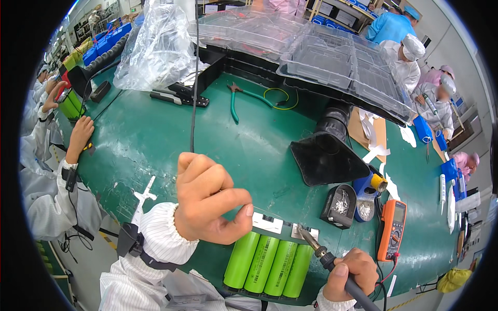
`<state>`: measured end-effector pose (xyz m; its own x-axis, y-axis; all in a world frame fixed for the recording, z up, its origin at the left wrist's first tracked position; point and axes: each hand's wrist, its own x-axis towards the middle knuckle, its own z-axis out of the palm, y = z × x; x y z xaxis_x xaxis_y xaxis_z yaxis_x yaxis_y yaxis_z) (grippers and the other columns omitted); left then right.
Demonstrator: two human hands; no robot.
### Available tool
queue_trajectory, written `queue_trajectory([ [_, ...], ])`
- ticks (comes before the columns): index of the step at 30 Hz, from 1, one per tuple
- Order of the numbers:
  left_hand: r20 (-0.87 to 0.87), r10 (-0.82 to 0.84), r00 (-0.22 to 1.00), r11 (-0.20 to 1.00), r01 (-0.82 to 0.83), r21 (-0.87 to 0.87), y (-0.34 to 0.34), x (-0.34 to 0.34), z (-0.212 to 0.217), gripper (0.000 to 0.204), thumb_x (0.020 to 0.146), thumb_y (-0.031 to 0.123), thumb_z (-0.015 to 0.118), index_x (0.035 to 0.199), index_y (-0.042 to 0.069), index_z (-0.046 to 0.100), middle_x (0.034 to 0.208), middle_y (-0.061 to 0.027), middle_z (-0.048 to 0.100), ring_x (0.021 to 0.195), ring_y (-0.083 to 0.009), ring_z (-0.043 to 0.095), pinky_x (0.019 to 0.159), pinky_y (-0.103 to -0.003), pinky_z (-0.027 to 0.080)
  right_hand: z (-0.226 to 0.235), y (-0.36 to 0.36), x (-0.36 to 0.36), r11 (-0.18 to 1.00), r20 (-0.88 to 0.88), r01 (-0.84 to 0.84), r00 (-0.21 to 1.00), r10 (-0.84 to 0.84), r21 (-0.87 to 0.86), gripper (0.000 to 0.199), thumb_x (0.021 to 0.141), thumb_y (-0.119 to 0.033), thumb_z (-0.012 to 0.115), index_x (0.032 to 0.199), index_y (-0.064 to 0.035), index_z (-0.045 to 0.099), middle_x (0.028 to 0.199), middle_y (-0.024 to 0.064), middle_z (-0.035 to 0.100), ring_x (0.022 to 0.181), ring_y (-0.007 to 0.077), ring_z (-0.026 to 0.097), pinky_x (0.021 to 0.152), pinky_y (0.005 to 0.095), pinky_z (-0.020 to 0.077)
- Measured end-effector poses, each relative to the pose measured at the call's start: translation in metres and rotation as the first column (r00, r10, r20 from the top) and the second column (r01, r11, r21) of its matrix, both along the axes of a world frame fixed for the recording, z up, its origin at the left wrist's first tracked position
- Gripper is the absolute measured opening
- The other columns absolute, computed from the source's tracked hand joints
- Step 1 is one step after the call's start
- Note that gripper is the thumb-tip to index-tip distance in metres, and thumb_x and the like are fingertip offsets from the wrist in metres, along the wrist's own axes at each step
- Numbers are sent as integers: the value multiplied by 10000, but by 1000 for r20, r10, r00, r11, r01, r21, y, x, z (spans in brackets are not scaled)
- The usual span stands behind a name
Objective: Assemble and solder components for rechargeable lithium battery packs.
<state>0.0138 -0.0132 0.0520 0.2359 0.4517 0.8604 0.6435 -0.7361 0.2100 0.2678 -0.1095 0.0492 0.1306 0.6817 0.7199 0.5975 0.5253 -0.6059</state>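
Observation:
My right hand (355, 272) grips a soldering iron (326, 257) by its dark handle. The iron's tip rests at or just above the metal tab on the right of the battery pack's far edge. The battery pack (268, 264) has several green cylindrical cells lying side by side, with pale tabs (268, 224) along a black holder. Left of the tabs, my left hand (212, 199) is raised with its fingers curled in. What it pinches, if anything, is hidden. A thin black cable (195, 78) runs down to behind its knuckles.
A black fume hood (327, 158) stands near a tin of metal bits (340, 205), an iron stand (371, 184) and an orange multimeter (392, 230). Green-handled cutters (236, 103) lie farther back, before clear plastic trays (332, 57). At left, a co-worker's hand (80, 136) rests on the green table (140, 150).

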Motion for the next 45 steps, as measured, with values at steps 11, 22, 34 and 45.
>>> queue_trajectory([
  [11,-8,-34,999,999,34,5,0,2,-3,164,533,150,663,697,150,645,657,15,370,636,-199,373,682,-359,269,5,-1,1,999,96,-51,994,50,11,280,835,-194,671,696,-40,483,531,61,481,434,158,450,437,286,355],
  [22,13,-26,1000,1000,26,0,0,7,-3,121,549,158,673,660,179,627,639,37,385,625,-173,404,676,-336,279,6,-1,-1,997,149,-37,988,27,63,266,833,-193,675,706,-49,491,515,42,479,418,151,445,428,293,342],
  [34,9,-39,999,999,40,-14,-1,10,-4,128,552,154,683,665,190,638,633,50,383,616,-161,410,675,-332,280,3,0,-1,998,105,-22,994,15,64,254,829,-176,668,709,-35,494,524,64,492,421,153,436,424,288,336],
  [45,-10,-57,998,998,56,-31,-3,11,-5,137,558,154,696,681,183,644,645,48,392,628,-165,427,675,-338,287,3,0,-1,997,85,-34,996,29,64,257,839,-182,671,718,-34,500,524,60,486,424,146,427,424,283,325],
])
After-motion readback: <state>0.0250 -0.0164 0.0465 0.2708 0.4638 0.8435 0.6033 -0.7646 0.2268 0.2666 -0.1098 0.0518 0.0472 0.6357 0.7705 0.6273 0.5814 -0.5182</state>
